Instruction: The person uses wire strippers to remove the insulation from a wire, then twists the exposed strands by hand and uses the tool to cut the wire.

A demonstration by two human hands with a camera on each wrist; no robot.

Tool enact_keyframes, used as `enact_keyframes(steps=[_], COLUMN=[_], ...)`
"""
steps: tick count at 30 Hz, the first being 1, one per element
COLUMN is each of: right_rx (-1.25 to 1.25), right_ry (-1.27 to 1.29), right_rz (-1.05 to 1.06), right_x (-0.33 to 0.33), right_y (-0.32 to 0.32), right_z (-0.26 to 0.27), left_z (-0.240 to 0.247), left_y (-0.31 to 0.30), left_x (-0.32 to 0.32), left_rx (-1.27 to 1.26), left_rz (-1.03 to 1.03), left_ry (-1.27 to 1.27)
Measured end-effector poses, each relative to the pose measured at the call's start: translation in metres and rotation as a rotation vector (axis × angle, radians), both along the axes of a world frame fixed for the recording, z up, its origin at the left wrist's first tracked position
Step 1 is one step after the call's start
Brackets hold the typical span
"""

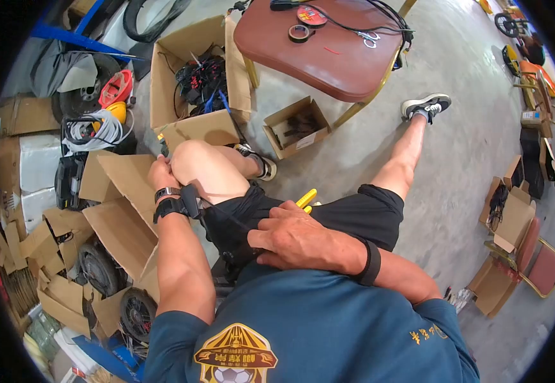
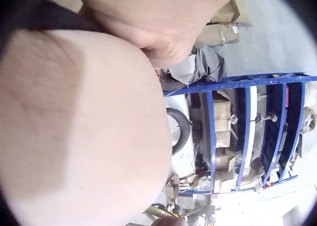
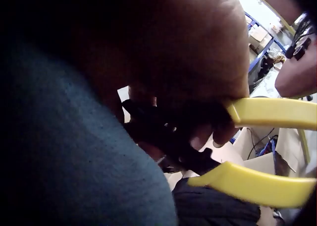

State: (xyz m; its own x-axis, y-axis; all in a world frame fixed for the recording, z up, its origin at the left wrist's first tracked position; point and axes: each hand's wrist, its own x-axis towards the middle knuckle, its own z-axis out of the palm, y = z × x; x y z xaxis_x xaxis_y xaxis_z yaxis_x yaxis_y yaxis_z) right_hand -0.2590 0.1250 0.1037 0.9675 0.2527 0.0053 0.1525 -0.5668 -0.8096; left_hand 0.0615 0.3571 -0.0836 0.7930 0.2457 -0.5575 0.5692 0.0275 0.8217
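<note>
My right hand (image 1: 290,236) is in front of the shirt, over the lap. It grips yellow-handled wire strippers (image 3: 270,186) by their flat black head, the two handles spread and pointing away from the palm. Beside the bent knee (image 1: 191,163) is my left hand (image 1: 160,172), fingers curled. A small dark piece with a yellow tip (image 1: 161,138) sticks out past those fingers; what it is, I cannot tell. In the left wrist view, the left hand (image 2: 158,28) lies against the knee, its fingertips hidden.
A large carton (image 1: 236,70) of tangled black cables stands ahead, a smaller open box (image 1: 284,143) beside it. The brown chair seat (image 1: 316,64) carries tape rolls (image 1: 299,34) and scissors (image 1: 370,39). Open cartons (image 1: 121,226) and wheels (image 1: 138,313) crowd the left side.
</note>
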Motion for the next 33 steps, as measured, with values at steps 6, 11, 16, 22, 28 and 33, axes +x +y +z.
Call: enact_keyframes(steps=[6, 11, 16, 22, 28, 33], right_rx=[-0.003, 0.001, 0.163, 0.257, 0.199, -0.006], right_ry=[0.005, -0.008, 0.061, 0.178, 0.279, 0.318], right_rz=[0.019, 0.013, 0.069, -0.334, -0.407, -0.283], right_x=[-0.001, -0.006, -0.029, -0.046, -0.021, -0.001], right_y=[-0.004, -0.003, -0.021, -0.051, -0.063, -0.053], right_z=[0.007, 0.012, 0.045, 0.043, 0.034, -0.008], left_z=[-0.007, -0.009, -0.010, -0.033, 0.018, 0.019], left_y=[0.002, 0.014, 0.021, 0.041, 0.026, 0.047], left_x=[0.004, -0.005, 0.004, 0.028, 0.009, 0.002], left_rx=[-0.002, -0.048, 0.019, -0.091, -0.075, -0.138], left_rz=[0.098, 0.035, -0.020, -0.001, 0.048, 0.052], left_ry=[-0.001, -0.095, -0.184, -0.213, -0.043, -0.060])
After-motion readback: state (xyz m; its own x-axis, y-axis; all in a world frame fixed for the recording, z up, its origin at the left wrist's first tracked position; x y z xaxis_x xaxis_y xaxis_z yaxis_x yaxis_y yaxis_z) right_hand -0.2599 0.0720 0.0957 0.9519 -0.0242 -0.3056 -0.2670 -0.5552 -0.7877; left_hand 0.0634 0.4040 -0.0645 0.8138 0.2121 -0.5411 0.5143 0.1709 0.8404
